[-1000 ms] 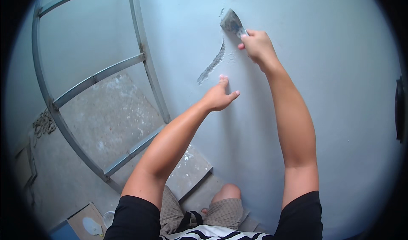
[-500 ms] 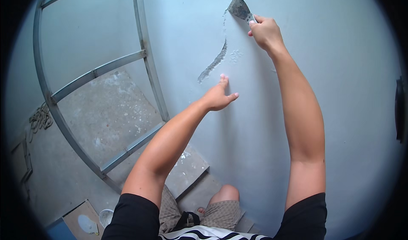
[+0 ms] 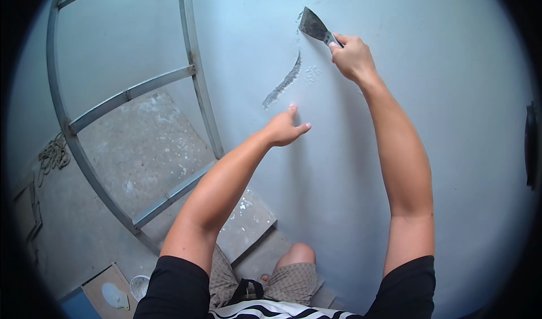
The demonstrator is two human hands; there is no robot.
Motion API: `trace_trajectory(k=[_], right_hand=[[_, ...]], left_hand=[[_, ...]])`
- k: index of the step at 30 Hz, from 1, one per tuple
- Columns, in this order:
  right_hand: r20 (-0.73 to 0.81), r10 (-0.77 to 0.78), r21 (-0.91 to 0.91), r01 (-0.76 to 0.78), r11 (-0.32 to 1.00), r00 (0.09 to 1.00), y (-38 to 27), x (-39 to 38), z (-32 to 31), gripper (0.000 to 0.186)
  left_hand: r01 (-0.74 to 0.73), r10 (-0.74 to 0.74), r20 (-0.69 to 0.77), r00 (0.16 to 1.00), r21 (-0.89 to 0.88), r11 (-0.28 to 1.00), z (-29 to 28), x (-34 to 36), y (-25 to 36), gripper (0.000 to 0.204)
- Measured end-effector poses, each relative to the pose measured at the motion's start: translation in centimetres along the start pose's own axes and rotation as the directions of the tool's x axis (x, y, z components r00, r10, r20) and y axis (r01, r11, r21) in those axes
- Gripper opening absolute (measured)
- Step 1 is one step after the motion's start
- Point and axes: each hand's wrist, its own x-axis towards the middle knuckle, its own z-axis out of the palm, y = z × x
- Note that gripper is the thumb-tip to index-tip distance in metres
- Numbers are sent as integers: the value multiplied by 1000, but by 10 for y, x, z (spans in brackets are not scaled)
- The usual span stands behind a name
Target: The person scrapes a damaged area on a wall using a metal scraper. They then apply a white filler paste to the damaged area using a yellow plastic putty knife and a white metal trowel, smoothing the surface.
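My right hand (image 3: 353, 57) grips the handle of a putty knife (image 3: 314, 25), whose dark, stained metal blade lies against the pale blue-grey wall (image 3: 451, 104). The blade's edge is at the upper end of a chipped crack. Below it the crack (image 3: 282, 83) widens into a curved, rough grey groove running down to the left. A small patch of raised bumps (image 3: 311, 74) sits just right of the groove. My left hand (image 3: 286, 128) is held out under the groove's lower end, thumb and fingers apart, nothing in it; fingertips are at or near the wall.
A metal ladder-like frame (image 3: 129, 96) stands at the left, close to my left forearm. Beyond it are a paint-spotted board (image 3: 144, 144) and a coil of rope (image 3: 54, 154). Low at left are a white bucket (image 3: 139, 287) and a board with white paste (image 3: 115, 296).
The putty knife and my right hand have moved down the wall, with the blade now over the upper crack. My left hand has shifted slightly left.
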Motion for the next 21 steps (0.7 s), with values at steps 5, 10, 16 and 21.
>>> trace_trajectory(k=[5,10,16,21], right_hand=[[12,24,39,-25,999,1000,13,-3,6,45],[4,24,88,-24,996,1000,14,-11,9,45],[-96,-152,68,159,985,984,58,-78,80,37],[69,200,580,-203,789,977,89,-214,113,38]], left_hand=[[7,-9,-44,999,-50,999,3,-13,-4,95],[30,-32,-68,997,-33,999,-5,-20,-7,93],[63,-66,-85,994,-34,997,13,-29,-20,83],[35,-51,-209,977,-78,996,31,-41,-27,67]])
